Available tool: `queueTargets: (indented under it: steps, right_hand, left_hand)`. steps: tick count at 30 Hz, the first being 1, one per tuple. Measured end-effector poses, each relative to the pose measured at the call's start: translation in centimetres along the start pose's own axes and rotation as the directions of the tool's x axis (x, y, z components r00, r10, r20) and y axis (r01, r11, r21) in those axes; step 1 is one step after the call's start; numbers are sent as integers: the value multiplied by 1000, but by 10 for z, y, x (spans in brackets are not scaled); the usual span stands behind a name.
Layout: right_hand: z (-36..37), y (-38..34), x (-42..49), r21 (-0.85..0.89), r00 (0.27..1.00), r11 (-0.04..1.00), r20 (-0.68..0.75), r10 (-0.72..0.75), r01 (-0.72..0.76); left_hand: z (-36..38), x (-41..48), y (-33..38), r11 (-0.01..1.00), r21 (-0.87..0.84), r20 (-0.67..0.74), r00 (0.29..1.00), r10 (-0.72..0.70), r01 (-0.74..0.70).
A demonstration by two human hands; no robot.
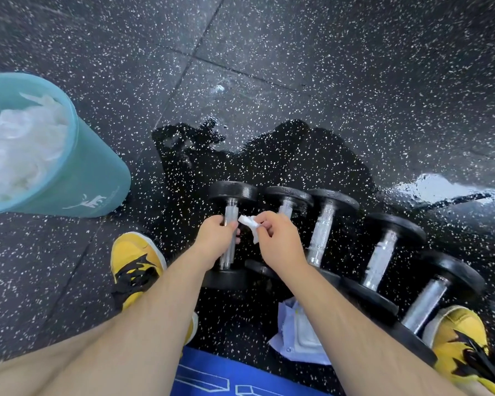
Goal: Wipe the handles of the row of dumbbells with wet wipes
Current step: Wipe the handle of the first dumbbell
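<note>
Chrome shows above and below the left hand (pixel 215 238), whose fingers are curled round the handle (pixel 229 214) of the leftmost dumbbell (pixel 232 192), about midway along it. Just right of that grip, the right hand (pixel 277 238) pinches a small crumpled white wipe (pixel 249 224) between thumb and fingertips. The wipe sticks out toward the left hand and comes close to its knuckles; whether it touches the handle I cannot tell.

Behind the right hand lies the second dumbbell (pixel 287 195), its bar mostly hidden by that hand. Farther right of the grip, three more dumbbells (pixel 380 258) lie side by side in the same row, their black ends close together. All rest on a black speckled rubber floor (pixel 297 52) that looks wet and glossy around them.

Well left of the gripping hand stands a teal bin (pixel 92 178) with a heap of used white wipes (pixel 17 150) inside. Nearer the person than the grip, under the right forearm, a pale pack of wipes (pixel 300 335) lies on the floor. One yellow and black shoe (pixel 132 264) sits left of the left forearm. The other shoe (pixel 460 338) is just beside the last dumbbell at the far right.
</note>
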State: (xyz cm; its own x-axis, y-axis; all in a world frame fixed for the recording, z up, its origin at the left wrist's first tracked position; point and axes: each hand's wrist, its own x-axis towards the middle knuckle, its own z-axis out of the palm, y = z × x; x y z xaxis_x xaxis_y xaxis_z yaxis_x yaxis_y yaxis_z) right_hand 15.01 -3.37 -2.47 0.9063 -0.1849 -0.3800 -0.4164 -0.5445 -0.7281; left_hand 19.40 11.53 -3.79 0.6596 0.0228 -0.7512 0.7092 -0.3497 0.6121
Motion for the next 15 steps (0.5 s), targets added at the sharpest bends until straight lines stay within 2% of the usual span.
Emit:
queueTargets:
  steps: [3,7,10,13,15]
  right_hand:
    - [3,-5,3,19,1000,1000,-10,-15,15]
    - [7,-11,6,-6,997,997,-23,-78,78]
    - [13,-14,5,-43,988,992,-89,-122,119]
    - [23,-25,11,-169,954,965,-191,-230,199]
    - [31,-34,19,-283,944,927,-149,-295,245]
  left_hand:
    - [-2,-2,1,998,63,-85,996,25,-20]
    - [-8,-3,11,950,310,-177,978,108,-49]
    - [-8,-6,15,915,396,-173,972,157,-77]
    - [-6,-11,9,892,428,-109,972,208,-143]
    - [-6,-15,0,869,441,-69,957,281,-223]
